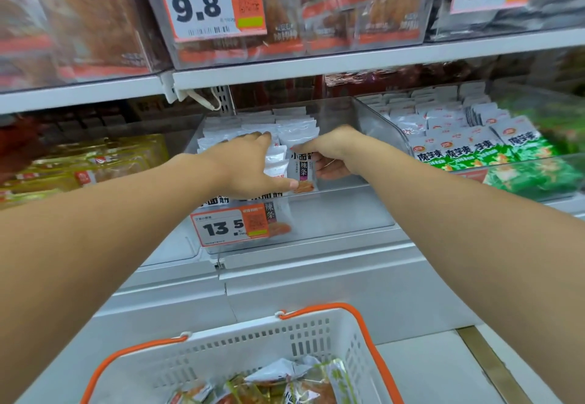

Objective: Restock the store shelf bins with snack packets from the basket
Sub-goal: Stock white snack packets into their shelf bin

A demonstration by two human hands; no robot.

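Observation:
Both my arms reach into a clear plastic shelf bin (364,207) half filled with white snack packets (294,131). My left hand (250,166) lies flat with straight fingers against the rows of packets on the bin's left side. My right hand (332,153) pinches a white packet with dark print (303,169), upright at the right end of the front row. Below, a white basket with orange handles (253,349) holds several loose snack packets (285,384).
A price tag reading 13.5 (231,227) hangs on the bin's front. The neighbouring bin to the right holds green and white packets (474,147). Yellow packs (95,163) lie to the left. Red packs (285,17) fill the bins on the shelf above.

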